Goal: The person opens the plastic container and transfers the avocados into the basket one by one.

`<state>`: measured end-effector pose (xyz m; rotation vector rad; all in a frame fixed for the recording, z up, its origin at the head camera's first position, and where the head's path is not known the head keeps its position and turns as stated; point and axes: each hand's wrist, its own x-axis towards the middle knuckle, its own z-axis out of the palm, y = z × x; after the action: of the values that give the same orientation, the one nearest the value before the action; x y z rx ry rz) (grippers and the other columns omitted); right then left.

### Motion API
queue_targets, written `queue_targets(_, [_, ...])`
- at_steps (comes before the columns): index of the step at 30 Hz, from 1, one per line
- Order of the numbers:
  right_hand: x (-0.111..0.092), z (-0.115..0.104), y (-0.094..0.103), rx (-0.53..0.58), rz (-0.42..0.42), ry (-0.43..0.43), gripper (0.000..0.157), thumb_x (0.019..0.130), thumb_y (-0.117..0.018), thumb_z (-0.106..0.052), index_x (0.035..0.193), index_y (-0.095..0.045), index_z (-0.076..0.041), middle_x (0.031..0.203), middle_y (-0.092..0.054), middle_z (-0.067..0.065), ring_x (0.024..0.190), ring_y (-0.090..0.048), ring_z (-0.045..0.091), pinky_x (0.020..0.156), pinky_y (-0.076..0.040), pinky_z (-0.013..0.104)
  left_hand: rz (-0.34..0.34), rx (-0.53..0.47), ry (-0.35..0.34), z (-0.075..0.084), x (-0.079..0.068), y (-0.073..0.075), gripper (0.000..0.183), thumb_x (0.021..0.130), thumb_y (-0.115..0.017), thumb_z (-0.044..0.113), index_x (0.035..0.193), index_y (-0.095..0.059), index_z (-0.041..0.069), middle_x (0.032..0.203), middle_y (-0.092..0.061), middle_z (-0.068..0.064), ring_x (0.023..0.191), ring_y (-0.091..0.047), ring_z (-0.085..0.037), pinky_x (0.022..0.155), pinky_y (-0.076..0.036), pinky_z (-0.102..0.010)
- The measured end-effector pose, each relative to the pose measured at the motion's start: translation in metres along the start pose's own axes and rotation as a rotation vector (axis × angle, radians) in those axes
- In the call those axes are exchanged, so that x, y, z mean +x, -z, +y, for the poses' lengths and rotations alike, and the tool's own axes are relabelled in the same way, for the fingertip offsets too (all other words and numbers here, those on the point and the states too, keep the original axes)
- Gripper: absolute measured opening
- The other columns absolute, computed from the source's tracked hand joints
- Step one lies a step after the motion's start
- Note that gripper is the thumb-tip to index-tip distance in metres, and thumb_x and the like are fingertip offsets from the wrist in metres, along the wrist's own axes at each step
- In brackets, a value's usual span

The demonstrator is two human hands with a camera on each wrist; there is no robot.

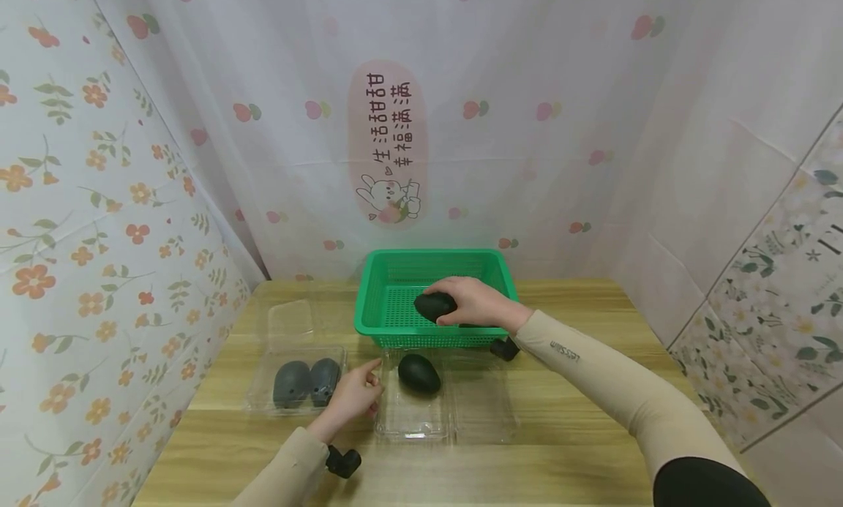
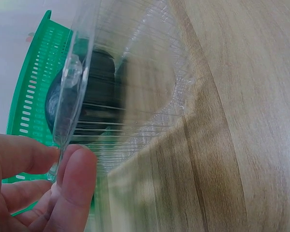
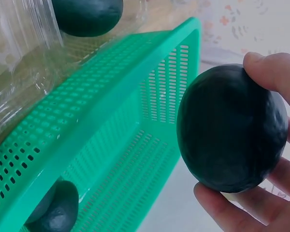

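My right hand (image 1: 470,301) holds a dark green avocado (image 1: 433,306) above the green basket (image 1: 408,339), thumb on one side and fingers on the other. With thumb and fingers, my left hand (image 1: 356,397) pinches the left rim of an open clear plastic box (image 2: 72,111). One avocado (image 1: 418,374) lies in that box, towards its back; its lid (image 1: 486,404) is spread out to the right. Inside the basket, more dark avocado shapes (image 3: 60,208) show in the right wrist view, partly hidden by its near wall.
Left of my left hand stands a second clear box (image 1: 260,397) with two dark avocados (image 1: 291,384), clear plastic (image 1: 290,320) behind it. Everything stands on a wood-grain table (image 1: 566,448). Patterned curtains (image 1: 527,163) hang behind and at the sides. Black wrist cameras (image 1: 344,463) jut from both wrists.
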<state>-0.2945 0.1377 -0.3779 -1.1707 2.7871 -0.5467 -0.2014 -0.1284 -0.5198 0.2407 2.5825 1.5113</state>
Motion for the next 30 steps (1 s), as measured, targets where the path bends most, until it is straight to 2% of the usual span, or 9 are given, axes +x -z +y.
queue_targets(8, [0.007,0.008,-0.001,0.022,0.001,-0.015,0.055,0.086,-0.074,-0.028,0.136,-0.055,-0.017,0.132,-0.056,0.005,0.106,-0.055,0.02,0.08,-0.05,0.035,-0.002,-0.003,0.0,0.001,0.0,0.0,0.055,0.088,-0.057,-0.004,0.141,-0.042,-0.009,0.076,-0.057,-0.004,0.046,-0.055,-0.014,0.046,-0.055,-0.043])
queue_targets(15, [0.015,0.014,-0.003,0.02,-0.01,-0.03,0.055,0.086,-0.073,-0.029,0.136,-0.055,-0.017,0.131,-0.056,0.006,0.105,-0.056,0.021,0.08,-0.05,0.036,-0.003,0.002,-0.001,0.003,-0.001,0.0,0.054,0.089,-0.056,-0.003,0.14,-0.042,-0.009,0.076,-0.057,-0.005,0.046,-0.056,-0.017,0.046,-0.055,-0.044])
queue_targets(30, [0.029,0.032,-0.006,0.064,-0.028,-0.068,0.055,0.086,-0.073,-0.025,0.137,-0.055,-0.013,0.125,-0.059,0.007,0.096,-0.057,0.02,0.075,-0.05,0.036,-0.002,0.01,-0.005,0.002,-0.001,0.0,0.054,0.089,-0.056,-0.003,0.141,-0.042,-0.009,0.076,-0.057,-0.005,0.045,-0.055,-0.015,0.043,-0.054,-0.037])
